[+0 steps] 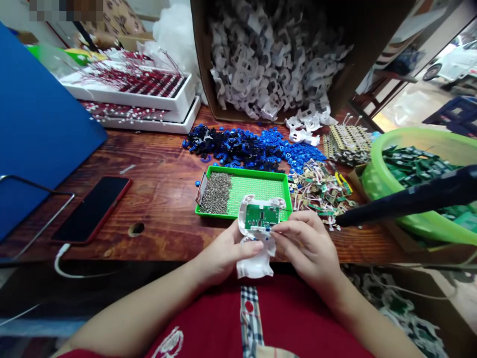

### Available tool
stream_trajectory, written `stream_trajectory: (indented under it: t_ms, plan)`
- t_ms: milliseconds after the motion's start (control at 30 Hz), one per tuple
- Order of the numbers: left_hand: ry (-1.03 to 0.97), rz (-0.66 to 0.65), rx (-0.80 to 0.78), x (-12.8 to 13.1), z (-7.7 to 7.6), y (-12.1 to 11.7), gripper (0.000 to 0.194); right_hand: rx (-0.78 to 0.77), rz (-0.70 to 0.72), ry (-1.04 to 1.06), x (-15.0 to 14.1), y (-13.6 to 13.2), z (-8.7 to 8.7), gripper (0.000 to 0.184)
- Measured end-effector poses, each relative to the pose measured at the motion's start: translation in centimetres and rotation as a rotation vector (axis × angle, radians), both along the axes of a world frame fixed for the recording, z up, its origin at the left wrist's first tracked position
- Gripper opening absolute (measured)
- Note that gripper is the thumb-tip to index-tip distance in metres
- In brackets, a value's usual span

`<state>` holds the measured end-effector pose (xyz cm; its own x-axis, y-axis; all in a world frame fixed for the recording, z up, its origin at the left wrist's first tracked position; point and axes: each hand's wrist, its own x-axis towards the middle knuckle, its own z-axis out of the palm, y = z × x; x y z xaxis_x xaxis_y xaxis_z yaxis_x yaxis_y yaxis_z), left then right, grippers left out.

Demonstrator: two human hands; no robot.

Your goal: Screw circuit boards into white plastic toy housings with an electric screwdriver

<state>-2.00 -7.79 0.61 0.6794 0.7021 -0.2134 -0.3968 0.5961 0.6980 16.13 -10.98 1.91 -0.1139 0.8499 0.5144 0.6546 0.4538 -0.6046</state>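
Head view, lower centre: left hand (225, 248) gripped white shell (255, 267), long axis up-frame; green board (254, 216) lay just up-left of right hand (312, 244), whose fingers' grip was indeterminable.

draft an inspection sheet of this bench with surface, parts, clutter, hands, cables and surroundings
Surface: reddish-brown wooden table, with a round hole.
Job's things: white housing with a green circuit board in it.
Clutter: green tray of small metal pieces; blue and black parts behind it; phone at the left.
Hands: left hand holds the housing; right hand at the board's lower edge.
Cables: white cable plugged into the phone.
Surroundings: cardboard box of white shells; light-green basin of boards.
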Motion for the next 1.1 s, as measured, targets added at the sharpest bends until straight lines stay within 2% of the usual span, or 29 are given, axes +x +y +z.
stream_trajectory:
  t_ms: [133,300,667,833,967,1100]
  plan:
    - [0.023,0.075,-0.127,0.5,0.3,0.2,0.044,-0.089,-0.017,-0.044,0.1,0.3,-0.3,0.015]
    - [0.103,0.14,-0.138,0.9,0.2,0.6,0.042,-0.189,0.011,-0.169,0.2,1.3,0.3,0.011]
    - [0.215,0.088,-0.09,0.2,-0.8,1.8,0.033,-0.115,0.111,-0.429,0.3,3.0,1.7,0.015]
    - [0.224,0.067,-0.05,-0.1,-1.1,2.1,0.033,-0.027,0.117,-0.54,-0.3,3.4,1.4,0.014]
    - [0.232,0.093,-0.055,-0.3,-1.7,2.2,0.033,-0.059,0.134,-0.596,-0.5,3.4,1.0,0.016]
    - [0.222,0.142,-0.04,-0.1,-1.8,2.2,0.037,-0.064,0.089,-0.624,-0.9,3.3,0.8,0.017]
